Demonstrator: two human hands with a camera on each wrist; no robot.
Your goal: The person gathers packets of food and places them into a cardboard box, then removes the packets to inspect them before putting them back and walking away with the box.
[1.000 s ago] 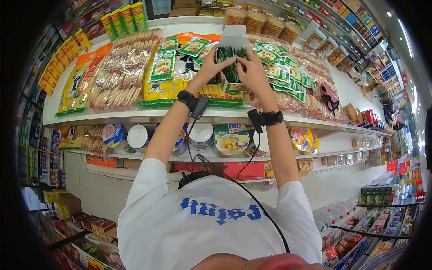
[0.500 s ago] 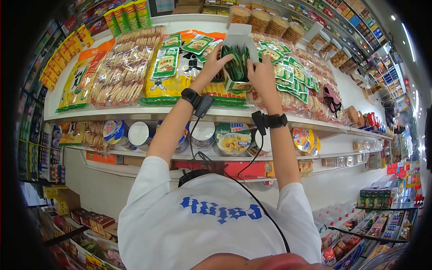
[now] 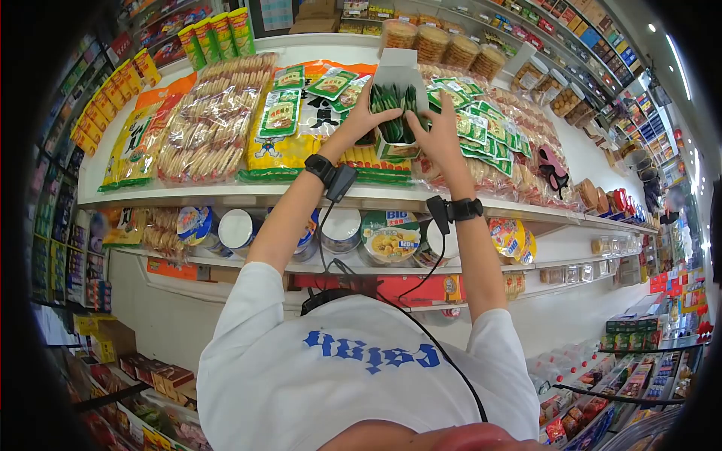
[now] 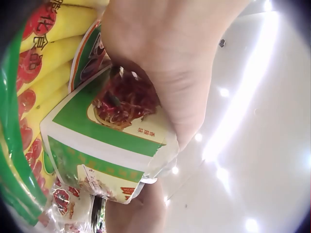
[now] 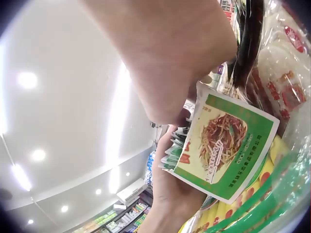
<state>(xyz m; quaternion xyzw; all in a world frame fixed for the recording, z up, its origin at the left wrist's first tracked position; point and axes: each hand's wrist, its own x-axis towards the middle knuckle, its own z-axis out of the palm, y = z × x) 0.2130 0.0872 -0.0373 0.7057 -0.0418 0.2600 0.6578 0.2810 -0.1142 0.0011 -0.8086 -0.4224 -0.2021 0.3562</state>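
Observation:
A green-and-white cardboard box [image 3: 396, 152] stands among the snack packs on the shelf, its white lid flap raised at the back. Upright inside it is a row of dark green sachets [image 3: 389, 126]. My left hand [image 3: 358, 125] grips the box's left side, thumb over the opening by the sachets. At the right wall, my right hand [image 3: 442, 140] pinches the box edge, its thumb at the opening. The printed noodle-like picture on the box [image 5: 233, 141] faces the right wrist camera. Part of my right hand's fingers are hidden behind the box in that view.
Loose green-and-white sachets [image 3: 485, 128] lie in a heap right of the box, others [image 3: 280, 113] to its left on a big yellow bag [image 3: 282, 154]. Clear jars of round biscuits [image 3: 432, 39] stand behind. The shelf's front edge [image 3: 248, 197] runs below my wrists.
My right hand has shifted from over the sachets to the box's right edge. The box first leaned and moved slightly right, then settled lower; my left hand stays on it.

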